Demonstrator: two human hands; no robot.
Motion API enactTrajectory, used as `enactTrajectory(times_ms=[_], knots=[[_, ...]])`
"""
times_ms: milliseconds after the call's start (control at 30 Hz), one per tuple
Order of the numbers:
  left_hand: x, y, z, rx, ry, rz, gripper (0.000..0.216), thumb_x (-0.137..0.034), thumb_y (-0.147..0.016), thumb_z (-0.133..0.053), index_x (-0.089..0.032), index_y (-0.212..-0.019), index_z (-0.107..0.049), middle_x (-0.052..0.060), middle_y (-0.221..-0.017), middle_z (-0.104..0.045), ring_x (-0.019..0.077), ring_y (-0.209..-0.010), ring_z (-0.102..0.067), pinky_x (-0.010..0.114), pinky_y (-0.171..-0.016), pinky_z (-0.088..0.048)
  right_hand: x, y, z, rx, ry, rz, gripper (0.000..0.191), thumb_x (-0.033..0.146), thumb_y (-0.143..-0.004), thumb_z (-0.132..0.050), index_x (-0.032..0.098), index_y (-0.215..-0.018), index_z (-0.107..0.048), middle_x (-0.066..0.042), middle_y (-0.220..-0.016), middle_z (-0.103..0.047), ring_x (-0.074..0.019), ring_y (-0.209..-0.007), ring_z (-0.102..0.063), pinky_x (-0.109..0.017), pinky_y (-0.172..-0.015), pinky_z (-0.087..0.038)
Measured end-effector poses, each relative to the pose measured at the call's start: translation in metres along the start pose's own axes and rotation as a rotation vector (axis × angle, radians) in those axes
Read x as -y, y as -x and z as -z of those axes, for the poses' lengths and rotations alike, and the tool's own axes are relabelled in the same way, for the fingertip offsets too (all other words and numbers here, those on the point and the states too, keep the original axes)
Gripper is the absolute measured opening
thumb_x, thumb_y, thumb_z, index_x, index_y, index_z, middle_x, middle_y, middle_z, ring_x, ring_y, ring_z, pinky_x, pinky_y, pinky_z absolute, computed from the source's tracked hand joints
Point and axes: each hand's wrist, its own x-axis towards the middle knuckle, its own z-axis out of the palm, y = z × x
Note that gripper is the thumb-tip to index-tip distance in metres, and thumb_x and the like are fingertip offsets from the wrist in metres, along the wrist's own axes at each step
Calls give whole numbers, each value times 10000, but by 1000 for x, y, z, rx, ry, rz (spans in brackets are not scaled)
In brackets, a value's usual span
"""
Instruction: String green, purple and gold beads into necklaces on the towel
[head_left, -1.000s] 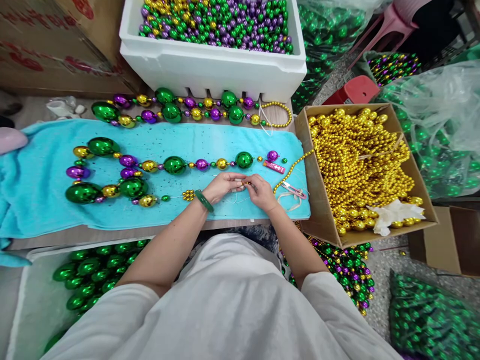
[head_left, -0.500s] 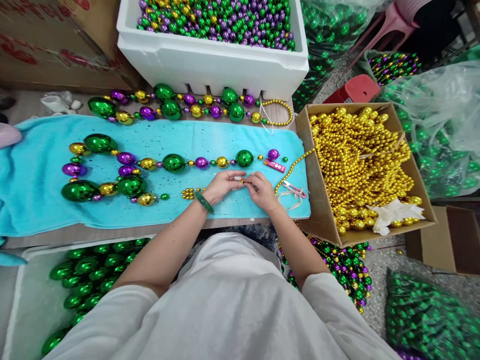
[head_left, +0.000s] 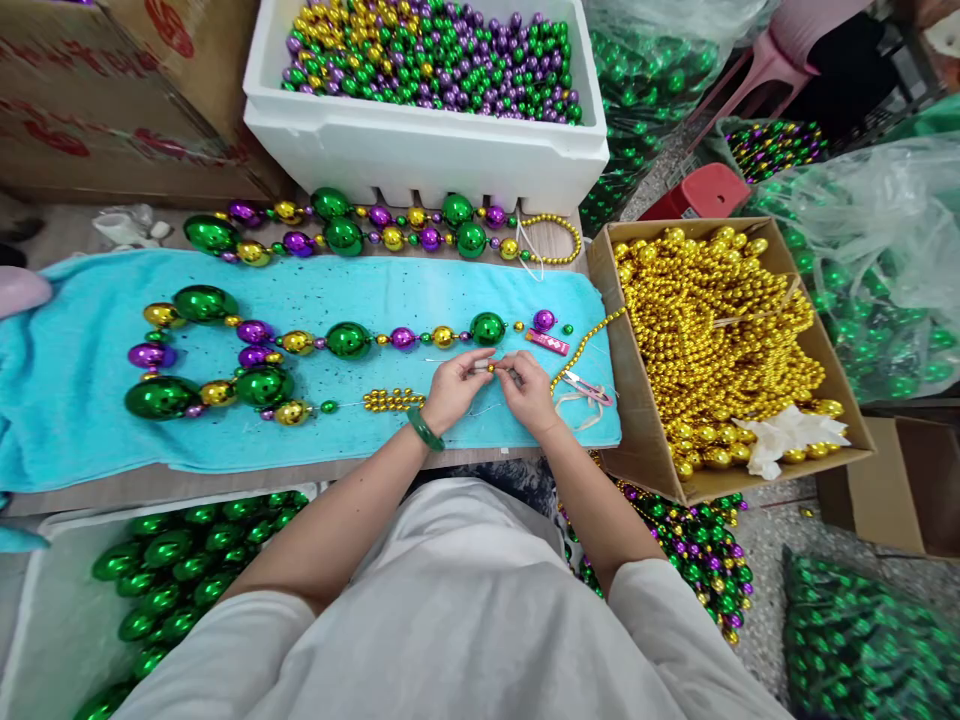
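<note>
My left hand, a green bangle at its wrist, is closed in a pinch on a thin needle-like rod whose pale end sticks out to the left. My right hand pinches a small gold bead against the left fingertips. Thin clear thread trails below the hands. Beside my left wrist lies a cluster of small gold beads. A string of large green, purple and gold beads curves over the blue towel. Right of my hands are pink-handled snips.
A carton of gold bead strands stands at the right. A white foam box of small beads is at the back, before it a finished-looking bead necklace. Large green beads fill a bin at lower left. A pink packet lies on the towel.
The camera view has tilted a little, so the scene sits lower. My hands stay together in a pinch, slightly right, and more of the gold bead cluster shows beside my left wrist.
</note>
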Motion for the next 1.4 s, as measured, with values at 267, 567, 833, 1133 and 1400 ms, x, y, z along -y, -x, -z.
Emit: enactTrajectory(times_ms=[267, 567, 833, 1133, 1400], knots=[[-2, -1, -7, 12, 136, 100, 493, -187, -640, -726, -161, -1129, -668, 57, -977, -725, 170, -893, -638, 288, -830, -486, -1, 4, 1, -14, -17, -146, 150, 252, -875, -539, 200, -903, -676, -60, -912, -696, -192, -843, -625, -332, -806, -501], [-3, -3, -6, 20, 166, 142, 537, -215, -635, -730, -140, -1162, -657, 22, -815, -698, 110, -698, -566, 228, -638, -423, -2, 5, 9, 128, 156, 14, 231, 206, -940, -472, 190, -1031, -684, -89, -998, -691, -192, -937, -636, -313, -849, -502], [-10, -7, -2, 98, 230, 221, 517, -228, -641, -762, -152, -1146, -681, 1, -758, -677, 87, -645, -553, 219, -625, -429, 0, 0, 15, 160, 209, 60, 255, 214, -955, -457, 202, -1060, -689, -85, -963, -661, -193, -911, -624, -310, -831, -504], [-10, -6, -4, 24, 330, 295, 452, -162, -640, -781, -135, -1085, -703, 9, -710, -683, 73, -590, -565, 202, -589, -457, 5, 6, 11, 40, 87, 21, 174, 239, -917, -522, 191, -1024, -651, -79, -950, -663, -191, -870, -615, -324, -809, -513], [-9, -7, -3, -13, 299, 289, 370, -151, -618, -800, -125, -983, -745, 23, -734, -698, 68, -588, -560, 209, -590, -456, 7, 5, 5, 9, 140, -17, 214, 245, -938, -467, 186, -903, -670, -71, -852, -641, -185, -828, -596, -308, -795, -486]])
